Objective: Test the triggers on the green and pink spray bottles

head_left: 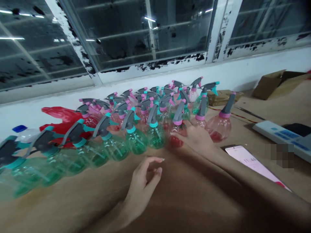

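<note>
My right hand (pixel 198 137) is wrapped round the body of a pink spray bottle (pixel 178 137) with a grey trigger head and a pink collar. The bottle stands upright on the table, at the right part of the front row. My left hand (pixel 143 178) hovers over the table with fingers curled and apart, holding nothing. Nearest to it stand a green spray bottle (pixel 156 136) and another green spray bottle (pixel 136 140), both with turquoise collars. Just right of my right hand is another pink spray bottle (pixel 220 126).
Several more green and pink spray bottles stand in rows towards the wall. A red plastic bag (pixel 63 116) lies behind the left ones. To the right are a phone (pixel 252 161), a white device with blue buttons (pixel 284 136) and an open cardboard box (pixel 272 84).
</note>
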Available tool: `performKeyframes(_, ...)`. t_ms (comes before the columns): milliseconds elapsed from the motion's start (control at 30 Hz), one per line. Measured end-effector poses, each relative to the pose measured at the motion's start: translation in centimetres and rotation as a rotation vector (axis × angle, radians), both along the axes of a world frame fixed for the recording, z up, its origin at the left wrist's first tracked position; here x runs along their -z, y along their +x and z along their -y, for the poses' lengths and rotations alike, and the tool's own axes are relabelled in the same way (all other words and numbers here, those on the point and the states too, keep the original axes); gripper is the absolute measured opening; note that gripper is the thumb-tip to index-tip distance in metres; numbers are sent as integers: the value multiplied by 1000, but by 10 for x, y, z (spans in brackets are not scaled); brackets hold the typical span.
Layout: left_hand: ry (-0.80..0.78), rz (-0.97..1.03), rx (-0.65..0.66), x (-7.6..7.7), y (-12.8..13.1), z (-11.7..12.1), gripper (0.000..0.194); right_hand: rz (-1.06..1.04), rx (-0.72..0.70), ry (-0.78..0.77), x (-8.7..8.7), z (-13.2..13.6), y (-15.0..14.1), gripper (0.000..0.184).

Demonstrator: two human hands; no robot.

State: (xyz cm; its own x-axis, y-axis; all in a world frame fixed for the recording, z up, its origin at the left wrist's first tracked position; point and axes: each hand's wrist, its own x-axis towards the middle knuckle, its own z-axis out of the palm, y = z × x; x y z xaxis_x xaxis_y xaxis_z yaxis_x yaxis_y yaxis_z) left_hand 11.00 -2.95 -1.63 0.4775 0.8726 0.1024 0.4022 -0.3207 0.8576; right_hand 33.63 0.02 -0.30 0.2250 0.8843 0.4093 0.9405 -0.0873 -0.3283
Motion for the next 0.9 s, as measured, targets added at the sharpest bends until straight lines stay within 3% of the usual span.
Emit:
performKeyframes(167,27,78,31,-9,17,-9,15,48,-12,-29,-5,27,-8,56)
performKeyframes(300,87,106,41,-19,30,-17,27,92,-49,-43,-6,49,-19,47)
performKeyframes(400,147,59,74,-29,38,-21,45,46,-162,-47,-2,60,-29,39)
performKeyframes(500,167,45,135,-36,41,-23,54,-39,-329,34,5,64,-40,43)
performKeyframes(733,131,138,101,-38,22,-24,38,-152,-496,159,13,61,-74,61)
performKeyframes(900,181,166,-23,-35,-2,-25,22,-259,-635,116,16,53,-95,68)
